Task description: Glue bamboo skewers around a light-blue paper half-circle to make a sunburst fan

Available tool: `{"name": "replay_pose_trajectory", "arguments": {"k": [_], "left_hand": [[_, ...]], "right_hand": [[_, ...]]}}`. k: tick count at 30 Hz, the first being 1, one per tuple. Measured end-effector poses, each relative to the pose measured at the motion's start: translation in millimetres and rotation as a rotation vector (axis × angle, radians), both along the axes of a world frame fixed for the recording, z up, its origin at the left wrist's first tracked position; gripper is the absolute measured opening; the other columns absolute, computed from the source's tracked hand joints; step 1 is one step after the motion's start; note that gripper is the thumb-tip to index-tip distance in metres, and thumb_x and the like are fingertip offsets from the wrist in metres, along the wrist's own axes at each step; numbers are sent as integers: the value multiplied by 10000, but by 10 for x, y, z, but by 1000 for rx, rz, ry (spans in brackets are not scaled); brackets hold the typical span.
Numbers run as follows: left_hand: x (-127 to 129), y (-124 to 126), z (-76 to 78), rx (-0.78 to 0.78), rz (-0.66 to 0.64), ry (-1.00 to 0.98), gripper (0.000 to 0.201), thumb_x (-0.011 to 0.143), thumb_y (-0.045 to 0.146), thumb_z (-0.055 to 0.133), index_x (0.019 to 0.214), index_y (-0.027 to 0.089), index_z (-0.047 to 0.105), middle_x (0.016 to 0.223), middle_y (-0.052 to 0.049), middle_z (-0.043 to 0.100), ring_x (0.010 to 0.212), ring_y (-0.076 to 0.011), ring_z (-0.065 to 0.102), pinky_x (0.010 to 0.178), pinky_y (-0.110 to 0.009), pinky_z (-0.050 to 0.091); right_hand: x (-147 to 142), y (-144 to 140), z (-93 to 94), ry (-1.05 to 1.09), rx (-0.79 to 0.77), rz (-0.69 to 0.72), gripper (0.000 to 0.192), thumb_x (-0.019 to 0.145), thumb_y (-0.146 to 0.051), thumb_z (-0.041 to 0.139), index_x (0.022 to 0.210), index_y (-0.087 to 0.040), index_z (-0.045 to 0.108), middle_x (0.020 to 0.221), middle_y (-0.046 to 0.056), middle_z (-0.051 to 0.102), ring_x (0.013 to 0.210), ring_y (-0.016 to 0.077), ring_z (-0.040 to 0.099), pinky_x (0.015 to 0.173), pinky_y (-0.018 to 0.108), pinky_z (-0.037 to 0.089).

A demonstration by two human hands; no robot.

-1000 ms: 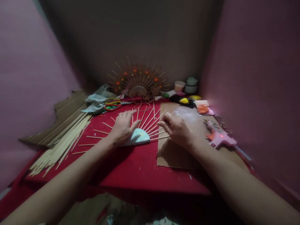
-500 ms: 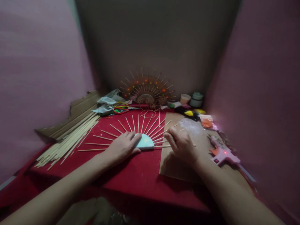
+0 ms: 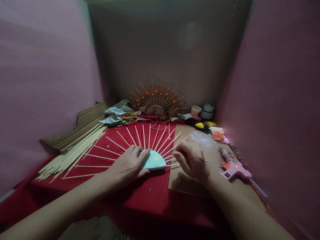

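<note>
A pale blue half-disc [image 3: 155, 160] lies on the red cloth with thin wooden sticks [image 3: 149, 138] fanning out from its curved edge. My left hand [image 3: 130, 163] covers its left part, fingers on top and thumb at the straight front edge, gripping it. Over the right side of the fan, my right hand [image 3: 191, 158] is closed, thumb and fingertips pinched at one of the sticks. That hand hides part of the right-hand sticks, whose tips show beyond it.
A bundle of loose sticks [image 3: 72, 151] lies at left beside torn cardboard [image 3: 75, 125]. Scissors [image 3: 129, 117] and a decorated fan piece [image 3: 156, 96] sit at the back. On the right are a cardboard sheet [image 3: 182, 185], a pink glue gun [image 3: 236, 168] and small packets [image 3: 217, 133].
The fan piece has turned slightly, its left sticks now pointing lower toward me. Both hands stay at it, with the right hand still pinched. The camera view has tilted up a little.
</note>
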State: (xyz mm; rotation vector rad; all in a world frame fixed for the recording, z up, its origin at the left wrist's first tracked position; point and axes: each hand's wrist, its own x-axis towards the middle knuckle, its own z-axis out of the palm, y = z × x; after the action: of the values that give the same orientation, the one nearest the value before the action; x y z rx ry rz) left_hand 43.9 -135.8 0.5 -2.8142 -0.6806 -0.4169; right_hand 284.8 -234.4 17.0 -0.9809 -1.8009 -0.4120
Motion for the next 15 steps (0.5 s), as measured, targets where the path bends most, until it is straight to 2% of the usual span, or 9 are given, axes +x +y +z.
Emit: {"name": "replay_pose_trajectory", "arguments": {"k": [2,4,6,8,9,10,12,15], "left_hand": [[-31,24,73,101,14,14,523,880,413,587,1297,100,542,1100,-197,608,934,-314,531,813,-474,503],[-65,111,216,177,41,-25,554,882,446,579,1295,77,544,1090,-216,609,923,-322,535,805,-482,499],[-100,242,441,190,79,-140,544,881,444,577,1272,66,564,1077,-221,619,937,-327,549,825,-488,488],[-122,379,738,145,132,-301,545,869,453,582,1267,81,573,1119,-216,628,1000,-343,551,886,-516,458],[-123,436,901,74,167,-415,554,835,469,618,1239,92,592,1122,-200,636,1015,-341,554,909,-519,444],[-114,480,1065,-61,199,-517,575,794,483,664,1218,99,604,1083,-176,652,966,-313,575,876,-483,460],[-62,514,1363,-436,220,-795,576,784,502,693,1219,134,609,945,-108,678,777,-223,603,727,-374,484],[97,447,1636,-907,22,-1243,455,857,483,661,1149,134,650,813,-44,680,742,-180,618,678,-302,485]], "right_hand": [[-22,-31,15,-9,31,12,213,971,-278,472,769,-213,488,587,-31,488,517,107,424,550,260,351],[-56,-56,8,-14,32,33,198,962,-281,481,776,-215,487,586,-34,480,516,107,414,555,264,347],[-89,-65,-17,-12,17,46,192,951,-278,506,770,-218,481,585,-37,478,521,107,422,560,265,347],[-107,-53,-49,12,-32,50,192,936,-266,536,761,-218,476,578,-47,462,507,98,409,547,259,339],[-108,-38,-63,41,-88,54,191,932,-259,545,759,-218,476,575,-55,452,495,91,395,535,254,331],[-104,-18,-75,85,-161,67,186,928,-257,550,760,-217,480,571,-63,443,484,85,382,521,248,324],[-89,40,-91,218,-328,111,173,917,-279,561,771,-214,496,574,-68,449,481,82,383,503,240,324],[-69,153,-99,535,-529,262,179,868,-370,612,838,-205,550,643,-42,519,560,106,477,537,245,394]]}}
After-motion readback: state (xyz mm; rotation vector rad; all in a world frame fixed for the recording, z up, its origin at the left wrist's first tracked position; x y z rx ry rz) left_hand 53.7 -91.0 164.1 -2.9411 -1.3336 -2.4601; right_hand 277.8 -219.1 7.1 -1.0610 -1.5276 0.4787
